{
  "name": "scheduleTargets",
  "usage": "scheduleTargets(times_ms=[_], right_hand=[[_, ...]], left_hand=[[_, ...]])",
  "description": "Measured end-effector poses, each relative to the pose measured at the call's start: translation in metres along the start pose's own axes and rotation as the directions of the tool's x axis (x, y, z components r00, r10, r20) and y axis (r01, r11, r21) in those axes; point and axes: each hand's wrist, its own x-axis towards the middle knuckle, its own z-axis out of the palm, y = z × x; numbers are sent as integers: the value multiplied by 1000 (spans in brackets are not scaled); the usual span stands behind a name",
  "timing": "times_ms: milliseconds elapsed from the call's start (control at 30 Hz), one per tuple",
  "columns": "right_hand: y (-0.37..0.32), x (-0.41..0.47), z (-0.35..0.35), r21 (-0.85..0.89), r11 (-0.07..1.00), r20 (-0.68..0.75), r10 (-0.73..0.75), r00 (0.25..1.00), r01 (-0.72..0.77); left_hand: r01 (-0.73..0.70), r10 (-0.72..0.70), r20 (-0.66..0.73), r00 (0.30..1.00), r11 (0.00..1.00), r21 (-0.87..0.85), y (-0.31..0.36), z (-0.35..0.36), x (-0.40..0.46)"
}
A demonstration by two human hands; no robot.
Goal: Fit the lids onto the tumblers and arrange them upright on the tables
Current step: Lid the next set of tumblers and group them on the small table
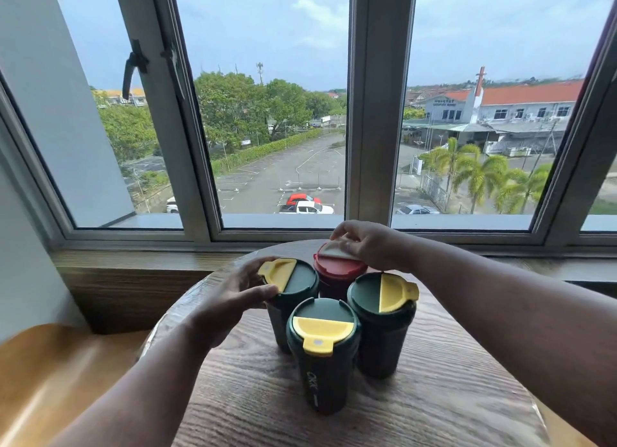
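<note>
- Four tumblers stand upright, bunched close together on a round wooden table [417, 396], and each one has its lid on.
- The nearest green tumbler [322, 363] is dark green, with a green lid and a yellow flip tab [322, 333] that points toward the person. There is small white writing on its side, too small to read.
- The right green tumbler [382, 333] stands just beside it. Its yellow flap [395, 293] covers the right half of the lid.
- The left green tumbler [287, 299] stands behind and to the left. Its yellow flap [277, 273] sits on the left side of its lid.
- The red tumbler [337, 279] is at the back, nearest the window. Its lid is red with a pale flap [335, 251] on top.
- The left hand [233, 296] is wrapped around the side of the left green tumbler near the top. The thumb is at the front and the fingers curl round the far side, so the hand is closed on that cup.
- The right hand [370, 243] lies on top of the red tumbler's lid. The fingers are bent and press on the pale flap.
- Both bare arms reach in from the bottom of the view.
- To the left of the table is a light brown curved chair back [50, 380].
- Behind the table runs a wooden window ledge [133, 263].
- Above it is a big window [367, 113] with grey frames. One pane on the left is swung open.
- Outside you can see trees, a car park with a few cars, palm trees and a building with an orange roof.
</note>
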Motion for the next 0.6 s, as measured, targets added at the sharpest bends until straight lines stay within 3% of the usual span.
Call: scheduleTargets(times_ms=[367, 600], right_hand=[[-7, -15, -7, 39, 997, -19, 72, 997, -71], [-1, -23, -7, 47, 991, -31, 129, 991, -127]], left_hand=[[-48, 48, -1, 999, 997, -64, -8, 8, 1], [-93, 94, -74, 993, 995, 24, 1, 12, 0]])
